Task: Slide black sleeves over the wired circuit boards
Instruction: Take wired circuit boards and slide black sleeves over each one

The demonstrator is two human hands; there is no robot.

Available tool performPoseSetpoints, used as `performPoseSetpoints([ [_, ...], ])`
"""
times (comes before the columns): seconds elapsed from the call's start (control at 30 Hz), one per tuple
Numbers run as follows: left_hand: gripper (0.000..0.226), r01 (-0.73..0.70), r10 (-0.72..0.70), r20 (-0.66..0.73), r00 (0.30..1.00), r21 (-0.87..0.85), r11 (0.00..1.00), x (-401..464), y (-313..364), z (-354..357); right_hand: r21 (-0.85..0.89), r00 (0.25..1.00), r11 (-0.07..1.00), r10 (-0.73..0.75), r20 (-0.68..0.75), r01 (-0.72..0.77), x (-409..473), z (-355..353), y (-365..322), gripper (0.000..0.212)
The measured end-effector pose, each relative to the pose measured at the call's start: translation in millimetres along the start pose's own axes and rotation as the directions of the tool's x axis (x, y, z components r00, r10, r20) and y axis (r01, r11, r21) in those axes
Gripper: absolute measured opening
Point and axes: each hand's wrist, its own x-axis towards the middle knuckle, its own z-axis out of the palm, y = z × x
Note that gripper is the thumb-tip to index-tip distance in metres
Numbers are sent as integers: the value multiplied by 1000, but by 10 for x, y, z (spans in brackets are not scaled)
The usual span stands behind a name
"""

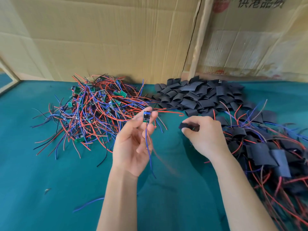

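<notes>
Left hand (133, 142), palm up over the middle of the desk (41, 172), pinches one wired circuit board (147, 116) between thumb and fingertips; the other fingers curl loosely. Board is held raised and upright, wires (148, 147) hanging down across the palm, probably so an end stays free for a sleeve to slip on.

Right hand (202, 135), knuckles up and just right of the left, grips a black sleeve (184, 126) at its fingertips. Sleeve points toward the board but sits apart from it; nothing threaded yet. Whether the sleeve mouth is open cannot be told.

Step in hand, by judgement: bringing the two together for the next fit.

Along the desk's right edge, nearest the right forearm, lies a heap of finished pieces (266, 155), boards already sleeved with wires trailing out. Kept on the right hand's side, likely for quick drop-off.

A stray blue wire (88, 203) lies near the front edge, left of the left forearm.

Further back, toward the rear edge: bare boards in a tangle of red, blue and black wire (93, 110) at the left, loose empty sleeves (196, 95) piled at the right. Each stock sits on the side of the hand that draws from it.

Cardboard sheets (116, 39) stand behind the rear edge as a backstop.
</notes>
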Motion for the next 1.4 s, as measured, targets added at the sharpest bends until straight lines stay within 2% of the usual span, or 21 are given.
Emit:
performPoseSetpoints([
  [0.07, 21, 26, -25, -12, 1000, 22, 999, 16, -42, -10, 134, 998, 990, 47, 42, -52, -1, -27, -39, 14],
  [0.2, 20, 30, -24, -51, 998, 111, 993, 39, -85, -35, 355, 962, 919, 79, 262, -172, -22, -55, -123, 20],
  [0.3, 8, 19, 29, -140, 990, 326, 945, 61, -158, -30, 500, 943, 833, 71, 326, -235, -34, -15, -158, 22],
  [0.33, 11, 13, 56, -152, 987, 419, 908, 67, -189, -23, 536, 937, 806, 68, 341, -253, -38, -9, -171, 20],
  [0.4, 11, 0, 90, -141, 986, 538, 843, 83, -249, -3, 585, 926, 763, 44, 375, -273, -46, -10, -190, 17],
  [0.53, 13, -15, 134, -138, 981, 638, 770, 88, -293, 11, 629, 910, 723, -1, 415, -286, -63, -43, -206, 19],
  [0.73, 14, -65, 169, -93, 981, 667, 742, 103, -313, -33, 736, 871, 578, -83, 483, -353, -69, -97, -195, 13],
  [0.9, 13, -141, 193, -2, 981, 677, 722, 125, -328, -75, 744, 879, 604, -144, 455, -286, -85, -131, -168, 13],
  [1.13, 13, -281, 241, 183, 953, 826, 488, 138, -352, -99, 729, 924, 643, -87, 371, -233, -60, -143, -144, 7],
  [1.2, 9, -293, 246, 203, 948, 860, 417, 147, -366, -96, 733, 929, 641, -82, 362, -229, -53, -141, -143, 10],
  [1.3, 16, -279, 263, 199, 944, 907, 315, 156, -392, -116, 784, 941, 568, -47, 336, -251, -43, -138, -137, 24],
  [1.4, 22, -233, 267, 165, 949, 941, 246, 169, -414, -130, 813, 961, 536, -8, 275, -228, -22, -151, -101, 12],
])
